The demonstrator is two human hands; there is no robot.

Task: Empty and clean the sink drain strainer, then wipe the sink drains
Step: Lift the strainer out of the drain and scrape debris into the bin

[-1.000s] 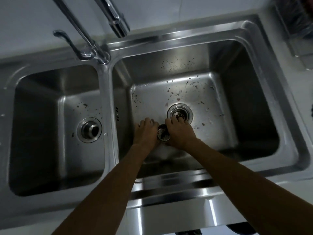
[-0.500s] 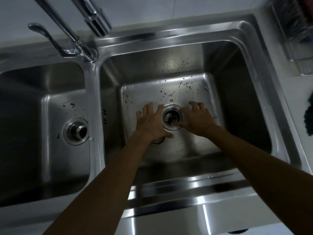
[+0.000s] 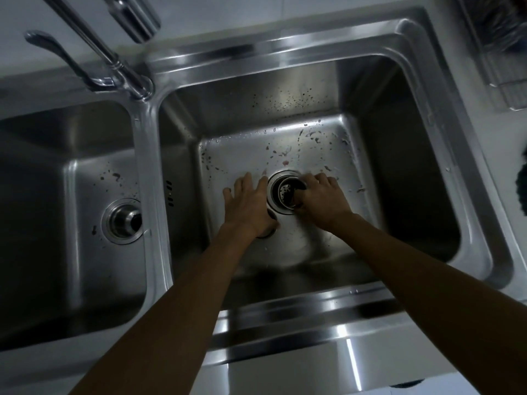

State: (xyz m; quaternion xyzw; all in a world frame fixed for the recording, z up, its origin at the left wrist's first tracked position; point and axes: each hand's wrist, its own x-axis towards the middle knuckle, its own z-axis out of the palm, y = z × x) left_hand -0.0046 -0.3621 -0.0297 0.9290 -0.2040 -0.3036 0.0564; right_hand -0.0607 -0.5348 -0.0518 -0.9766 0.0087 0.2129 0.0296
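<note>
Our right hand (image 3: pixel 322 198) has its fingers curled round the strainer (image 3: pixel 288 192), which sits in the drain (image 3: pixel 274 207) of the right basin (image 3: pixel 399 166). Meanwhile our left hand (image 3: pixel 248 203) lies flat, fingers spread, on the food-speckled steel floor just beside it. Faucet (image 3: pixel 114 61) at back-left, white counter (image 3: pixel 507 143) around.

The metal strainer basket (image 3: pixel 286 192), speckled with dark debris, sits in the right basin's drain (image 3: pixel 278 209). A shiny stopper (image 3: pixel 127 220) fills the left basin's drain (image 3: pixel 111 236).
</note>
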